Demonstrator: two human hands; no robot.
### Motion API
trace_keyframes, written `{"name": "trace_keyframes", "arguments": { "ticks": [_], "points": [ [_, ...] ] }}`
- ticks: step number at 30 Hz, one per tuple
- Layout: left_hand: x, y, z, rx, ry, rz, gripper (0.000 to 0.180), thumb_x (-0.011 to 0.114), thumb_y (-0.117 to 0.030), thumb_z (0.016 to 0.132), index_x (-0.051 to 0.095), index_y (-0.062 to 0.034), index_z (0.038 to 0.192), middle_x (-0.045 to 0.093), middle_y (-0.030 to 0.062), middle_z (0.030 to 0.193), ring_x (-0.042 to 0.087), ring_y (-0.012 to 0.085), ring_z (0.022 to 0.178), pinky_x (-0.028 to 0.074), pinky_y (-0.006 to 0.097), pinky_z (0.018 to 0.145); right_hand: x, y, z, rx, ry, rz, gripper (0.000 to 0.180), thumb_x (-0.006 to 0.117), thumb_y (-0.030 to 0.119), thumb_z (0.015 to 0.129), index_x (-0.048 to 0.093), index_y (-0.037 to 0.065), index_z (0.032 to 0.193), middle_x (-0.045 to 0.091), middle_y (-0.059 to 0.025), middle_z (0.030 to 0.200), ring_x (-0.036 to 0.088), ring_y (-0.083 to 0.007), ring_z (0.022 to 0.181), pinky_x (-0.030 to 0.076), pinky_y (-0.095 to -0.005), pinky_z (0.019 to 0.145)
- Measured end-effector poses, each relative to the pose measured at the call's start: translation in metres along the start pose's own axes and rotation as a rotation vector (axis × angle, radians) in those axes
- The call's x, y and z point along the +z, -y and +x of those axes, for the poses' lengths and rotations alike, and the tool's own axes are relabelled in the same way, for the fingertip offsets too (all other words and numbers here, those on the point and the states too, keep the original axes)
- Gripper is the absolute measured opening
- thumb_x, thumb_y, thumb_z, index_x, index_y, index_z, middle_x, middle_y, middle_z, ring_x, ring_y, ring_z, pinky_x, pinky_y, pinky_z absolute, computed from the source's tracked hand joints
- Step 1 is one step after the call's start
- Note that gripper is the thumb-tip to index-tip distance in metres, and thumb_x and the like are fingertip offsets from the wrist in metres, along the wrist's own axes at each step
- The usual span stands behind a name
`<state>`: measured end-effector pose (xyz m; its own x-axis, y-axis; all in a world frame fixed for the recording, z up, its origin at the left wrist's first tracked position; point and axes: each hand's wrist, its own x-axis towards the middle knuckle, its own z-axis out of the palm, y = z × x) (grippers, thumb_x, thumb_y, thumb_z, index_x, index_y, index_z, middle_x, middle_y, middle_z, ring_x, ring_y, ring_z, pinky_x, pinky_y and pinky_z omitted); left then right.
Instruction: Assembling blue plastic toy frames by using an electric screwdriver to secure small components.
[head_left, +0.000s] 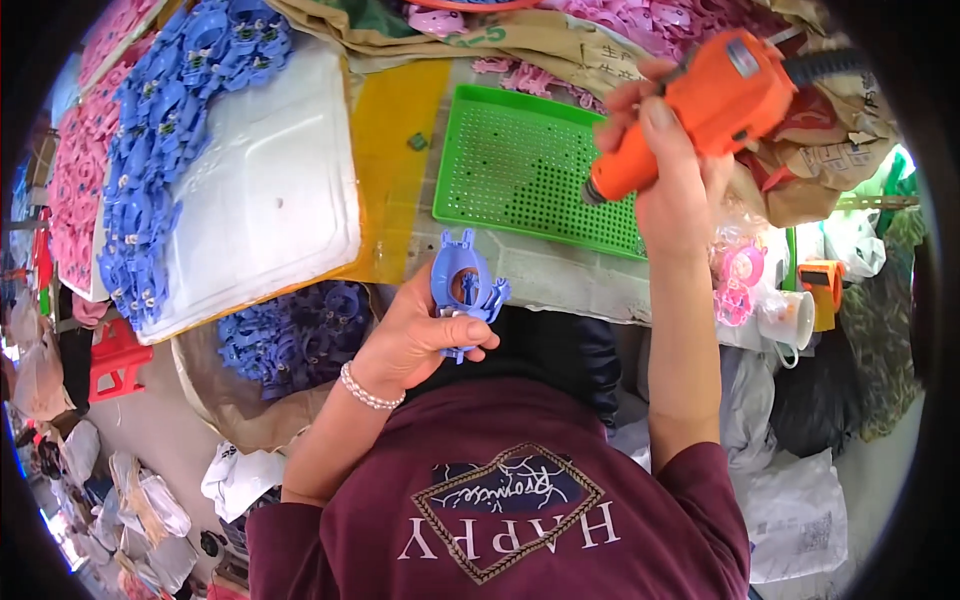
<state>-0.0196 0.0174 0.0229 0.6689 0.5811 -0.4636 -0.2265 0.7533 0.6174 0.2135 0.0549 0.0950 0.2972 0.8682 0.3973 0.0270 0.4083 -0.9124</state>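
Both clamped | left hand (418, 332): blue part (458, 262), long axis fore-aft | right hand (682, 185): orange tool (725, 95), tip lower-left

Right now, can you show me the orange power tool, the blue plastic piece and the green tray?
Orange power tool (725, 98): head view, middle of its body.
Blue plastic piece (459, 257): head view, band above its hole.
Green tray (510, 165): head view, its hole-dotted floor.

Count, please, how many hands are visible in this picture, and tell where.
2: the left hand holds a blue plastic part; the right hand grips an orange power tool. Neither hand is fully visible.
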Motion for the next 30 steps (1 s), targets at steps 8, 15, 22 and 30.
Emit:
{"name": "trace_keyframes", "arguments": {
  "ticks": [8,15,22,30],
  "points": [
    [0.015,-0.001,0.01,0.118,0.016,0.003,0.065,0.077,-0.002,0.069,0.038,-0.0023,0.121,0.053,0.0064,0.099,0.058,0.0137,0.075,0.053,0.028,0.058,0.01,-0.037,0.018,-0.09,-0.032,0.09,0.028,0.054,0.016,0.085,0.049,-0.001,0.106,0.057,-0.012,0.078,0.055,-0.0168,0.057,0.046,-0.029,0.052],
    [0.016,-0.005,0.013,0.087,0.041,-0.074,0.062,0.072,-0.002,0.074,0.035,-0.0024,0.123,0.055,0.0117,0.106,0.063,0.0194,0.076,0.053,0.029,0.062,0.021,-0.049,0.017,-0.139,-0.079,0.065,0.026,0.052,0.02,0.085,0.05,0.001,0.103,0.056,-0.0125,0.072,0.052,-0.0163,0.052,0.043,-0.0289,0.049],
    [0.006,0.0,0.014,0.005,0.058,-0.191,0.063,0.068,0.003,0.073,0.034,-0.006,0.126,0.056,0.0141,0.11,0.065,0.0255,0.078,0.055,0.033,0.065,0.02,-0.056,0.018,-0.162,-0.087,0.081,0.025,0.053,0.022,0.086,0.05,0.002,0.1,0.056,-0.0128,0.072,0.052,-0.0173,0.052,0.044,-0.0295,0.049],
    [0.003,0.005,0.017,0.013,0.05,-0.193,0.06,0.065,0.002,0.075,0.037,-0.0062,0.128,0.055,0.0138,0.11,0.065,0.0258,0.082,0.055,0.034,0.068,0.024,-0.056,0.017,-0.128,-0.102,0.077,0.025,0.054,0.022,0.085,0.05,0.002,0.1,0.056,-0.0124,0.072,0.053,-0.0179,0.052,0.044,-0.0304,0.049]
  ]
}}
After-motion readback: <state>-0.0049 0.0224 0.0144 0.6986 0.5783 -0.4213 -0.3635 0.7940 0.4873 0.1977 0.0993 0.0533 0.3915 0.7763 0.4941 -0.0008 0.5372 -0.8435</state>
